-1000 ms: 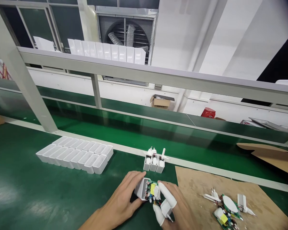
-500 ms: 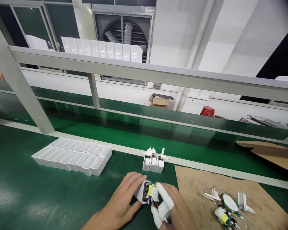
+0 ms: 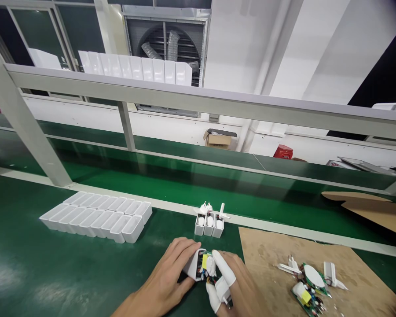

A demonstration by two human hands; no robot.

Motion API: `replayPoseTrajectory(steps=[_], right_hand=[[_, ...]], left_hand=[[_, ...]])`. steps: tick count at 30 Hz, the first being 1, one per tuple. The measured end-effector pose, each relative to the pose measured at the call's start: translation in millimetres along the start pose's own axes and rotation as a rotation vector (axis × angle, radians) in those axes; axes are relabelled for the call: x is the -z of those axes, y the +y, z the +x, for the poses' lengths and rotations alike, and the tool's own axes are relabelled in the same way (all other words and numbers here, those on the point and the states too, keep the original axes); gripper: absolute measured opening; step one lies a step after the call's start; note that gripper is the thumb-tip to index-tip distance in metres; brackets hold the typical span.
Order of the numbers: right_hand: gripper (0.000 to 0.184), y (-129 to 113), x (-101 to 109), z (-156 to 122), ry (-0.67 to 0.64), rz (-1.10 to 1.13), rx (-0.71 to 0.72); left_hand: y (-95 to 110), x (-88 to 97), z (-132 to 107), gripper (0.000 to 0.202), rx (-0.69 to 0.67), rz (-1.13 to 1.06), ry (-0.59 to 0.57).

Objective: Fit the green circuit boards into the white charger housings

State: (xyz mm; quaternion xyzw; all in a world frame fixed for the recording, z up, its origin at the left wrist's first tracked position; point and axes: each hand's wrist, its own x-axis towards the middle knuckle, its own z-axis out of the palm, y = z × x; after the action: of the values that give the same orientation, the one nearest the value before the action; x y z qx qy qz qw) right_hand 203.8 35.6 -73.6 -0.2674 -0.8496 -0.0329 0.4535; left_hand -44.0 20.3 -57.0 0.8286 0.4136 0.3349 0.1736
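Note:
My left hand [image 3: 165, 277] is closed around a white plastic casing [image 3: 192, 266], tilted with its open end toward the right. A circuit board [image 3: 204, 263] with a yellow block and a white blob sits partly inside that open end. White finger covers are on the thumb and forefinger of my right hand [image 3: 239, 281], which grips the board's outer end. Against those fingers is a small white plastic piece [image 3: 221, 288]; my palm hides part of it. Beyond my hands stand three filled white casings [image 3: 209, 225], with white plug parts sticking out at their tops.
Rows of open white casings [image 3: 95, 218] stand at the left on the green table [image 3: 69, 273]. On a cardboard sheet [image 3: 267, 273] at the right lie circuit boards [image 3: 312, 284] and white plug parts [image 3: 331, 275]. A metal frame rail [image 3: 185, 94] crosses above the table.
The view has shifted slightly, so the surroundings appear a little further left. Both hands keep their grip on the casing and board, with scarcely any visible movement between them.

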Motion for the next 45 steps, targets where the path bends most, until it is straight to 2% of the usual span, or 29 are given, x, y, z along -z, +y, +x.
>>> replayPoseTrajectory(steps=[6, 12, 20, 26, 38, 45], right_hand=[[0.062, -7.6, 15.3, 10.3, -0.088, 0.007, -0.019], [0.055, -13.9, 24.2, 19.5, -0.117, -0.004, -0.036], [0.053, -13.5, 25.5, 16.4, -0.116, 0.023, -0.064], [0.058, -12.8, 25.8, 16.3, -0.099, 0.04, -0.025], [0.054, -11.3, 23.5, 17.9, -0.093, 0.03, -0.026], [0.057, -12.9, 25.1, 15.9, -0.124, 0.041, -0.055]], left_hand=[[1.9, 1.5, 3.7, 0.075, -0.015, -0.016, 0.012], [4.6, 1.4, 4.8, 0.076, -0.008, -0.024, 0.014], [5.8, 2.4, 2.9, 0.074, -0.011, -0.034, 0.016], [6.7, 1.3, 4.3, 0.073, -0.009, -0.031, 0.014], [6.3, 1.8, 4.1, 0.078, -0.023, -0.046, 0.008], [8.3, 2.0, 3.7, 0.071, -0.013, -0.04, 0.01]])
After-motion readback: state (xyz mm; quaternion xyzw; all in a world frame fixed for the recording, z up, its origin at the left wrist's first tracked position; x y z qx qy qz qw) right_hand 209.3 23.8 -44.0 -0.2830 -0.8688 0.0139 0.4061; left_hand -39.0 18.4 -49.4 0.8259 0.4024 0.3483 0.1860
